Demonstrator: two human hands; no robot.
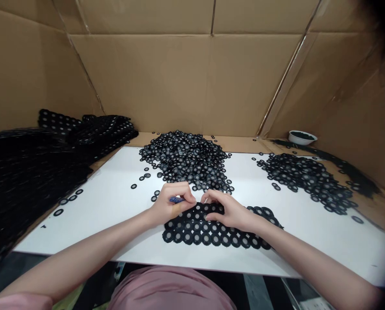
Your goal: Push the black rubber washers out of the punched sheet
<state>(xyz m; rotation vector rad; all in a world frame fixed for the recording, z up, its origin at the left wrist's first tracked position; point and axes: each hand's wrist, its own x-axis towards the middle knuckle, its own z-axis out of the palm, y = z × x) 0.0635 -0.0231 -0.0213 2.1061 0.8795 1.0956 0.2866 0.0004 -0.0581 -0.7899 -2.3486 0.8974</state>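
My left hand (pixel 173 203) pinches a small blue tool (pixel 176 199), perhaps a pen or cutter, just above a flat sheet of joined black rings with grey centres (pixel 195 230). My right hand (pixel 229 211) grips the upper edge of that sheet, its fingertips close to my left hand. Both hands are over a white board (pixel 92 226). Just beyond them lies a heap of loose black rings (pixel 184 157). The sheet's middle is partly hidden under my hands.
A second heap of loose rings (pixel 308 181) lies to the right. A large mass of black ring sheets (pixel 27 185) lies bunched at the left. A small white bowl (pixel 302 137) with dark contents stands at the far right. Cardboard walls (pixel 147 77) surround the work surface.
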